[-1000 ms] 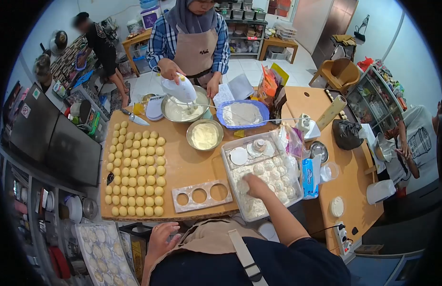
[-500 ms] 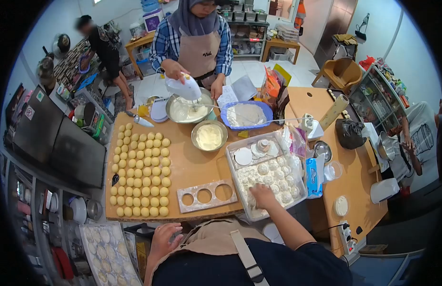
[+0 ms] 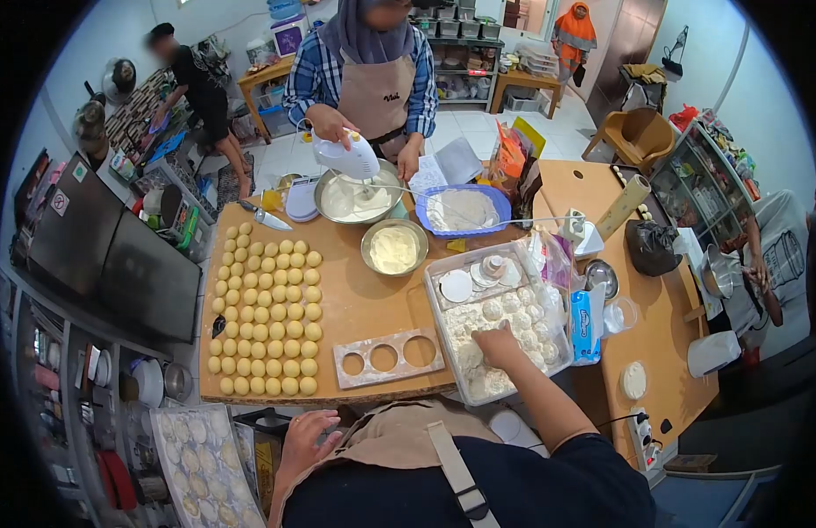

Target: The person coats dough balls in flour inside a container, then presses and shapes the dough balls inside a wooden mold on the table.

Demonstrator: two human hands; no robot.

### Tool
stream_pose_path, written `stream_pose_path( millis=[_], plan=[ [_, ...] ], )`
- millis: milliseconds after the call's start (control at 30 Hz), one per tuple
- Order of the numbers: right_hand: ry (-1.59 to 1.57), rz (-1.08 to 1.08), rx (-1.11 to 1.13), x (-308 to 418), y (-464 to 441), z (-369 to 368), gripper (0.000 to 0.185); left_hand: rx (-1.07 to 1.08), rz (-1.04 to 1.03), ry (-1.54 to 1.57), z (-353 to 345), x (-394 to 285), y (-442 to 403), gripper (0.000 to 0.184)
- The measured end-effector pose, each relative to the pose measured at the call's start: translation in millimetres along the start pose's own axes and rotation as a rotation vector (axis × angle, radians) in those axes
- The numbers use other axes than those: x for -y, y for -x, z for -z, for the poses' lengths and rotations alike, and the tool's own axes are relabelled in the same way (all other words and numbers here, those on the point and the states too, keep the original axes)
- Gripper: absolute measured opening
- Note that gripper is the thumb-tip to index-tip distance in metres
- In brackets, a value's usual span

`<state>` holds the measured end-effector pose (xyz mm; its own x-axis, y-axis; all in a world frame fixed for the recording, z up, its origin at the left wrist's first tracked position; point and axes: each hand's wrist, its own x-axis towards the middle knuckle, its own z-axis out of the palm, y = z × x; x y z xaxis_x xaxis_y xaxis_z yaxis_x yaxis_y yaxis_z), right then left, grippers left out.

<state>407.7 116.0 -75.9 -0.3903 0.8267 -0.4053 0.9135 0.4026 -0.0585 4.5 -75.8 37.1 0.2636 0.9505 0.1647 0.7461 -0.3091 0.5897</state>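
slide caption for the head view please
The right hand reaches into a tray of floury white balls; yellow balls sit in rows nearby.

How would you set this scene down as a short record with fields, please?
Right hand: in the plastic tray, at the white powder; whether it grips anything is unclear
Left hand: beside the beige apron; nothing seen in it
Tray contents: powder, white-coated balls, and round white pieces in the far section
Left of tray: board with three round holes, on the wooden table
Table's left side: rows of yellow balls
Across the table: co-worker holding a white mixer over a metal bowl
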Motion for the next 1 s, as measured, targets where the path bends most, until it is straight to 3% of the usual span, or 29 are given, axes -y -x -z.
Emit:
stream_pose_path(
  millis=[267, 367, 467, 567, 767, 1000],
  plan=[
    [-0.294, -0.057, -0.298, 15.6, 30.3, 16.3, 0.042, -0.003, -0.037, -0.007, -0.2, -0.8, -10.3, 0.027],
    [-0.432, -0.068, -0.227, 1.5, 32.0, 14.1, 0.038, -0.004, -0.030, -0.006, 0.3, -0.2, -10.0, 0.027],
    [-0.321, -0.214, -0.245, -1.0, 31.2, 5.2, 0.035, 0.012, -0.043, -0.002, -1.0, 0.9, -13.7, 0.028],
    [-0.255, -0.185, -0.399, -3.4, 30.1, -7.3, 0.025, 0.021, -0.054, 0.004, -1.4, -1.2, -19.1, 0.028],
    [-0.234, -0.161, -0.429, -0.2, 23.0, -14.4, 0.012, 0.048, -0.058, 0.005, -3.4, 0.3, -22.7, 0.027],
    [-0.138, -0.152, -0.536, 8.0, 23.3, 5.3, 0.015, 0.034, -0.062, 0.007, -1.6, -6.5, -27.0, 0.027]
  ],
)
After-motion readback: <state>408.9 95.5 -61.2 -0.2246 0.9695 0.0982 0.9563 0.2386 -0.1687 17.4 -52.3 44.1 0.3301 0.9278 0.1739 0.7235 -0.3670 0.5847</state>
